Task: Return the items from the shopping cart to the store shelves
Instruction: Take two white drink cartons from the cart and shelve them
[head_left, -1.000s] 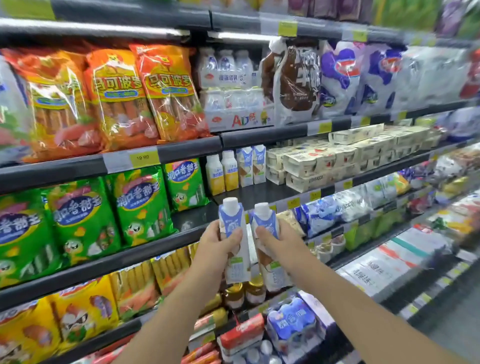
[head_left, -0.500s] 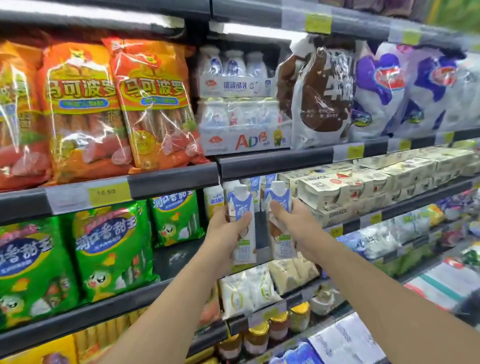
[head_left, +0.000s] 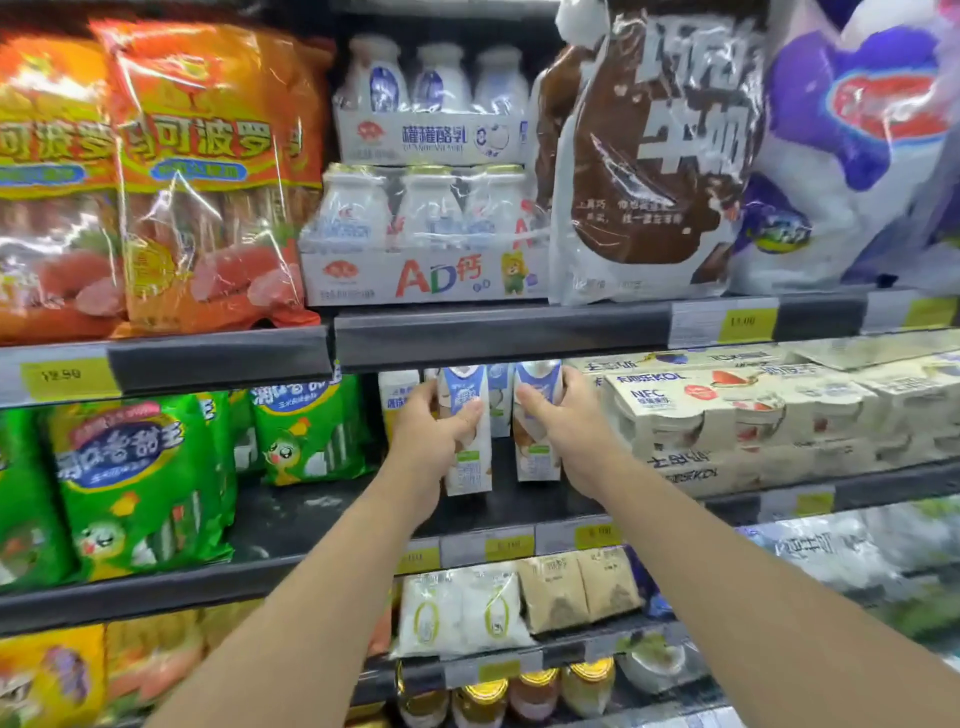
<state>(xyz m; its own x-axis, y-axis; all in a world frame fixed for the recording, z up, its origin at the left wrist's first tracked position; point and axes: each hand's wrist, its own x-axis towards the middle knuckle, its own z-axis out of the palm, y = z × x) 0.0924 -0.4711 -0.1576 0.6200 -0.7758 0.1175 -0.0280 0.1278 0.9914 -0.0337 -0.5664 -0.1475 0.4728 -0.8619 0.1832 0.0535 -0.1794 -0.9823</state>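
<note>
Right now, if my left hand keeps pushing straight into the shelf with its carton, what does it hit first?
Probably the white-and-blue carton standing behind. The left hand points its blue-and-white drink carton straight at it, though the gap between them is hard to judge.

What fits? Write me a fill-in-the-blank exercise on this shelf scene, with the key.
1. Each hand holds one blue-and-white drink ____.
2. The left hand and right hand reach under the shelf bearing the ____ calcium bottle pack.
3. Left of the left carton hang ____ snack bags.
4. Right of the right carton sit stacked ____ multipacks.

Missing: carton; AD; green; yogurt
</note>
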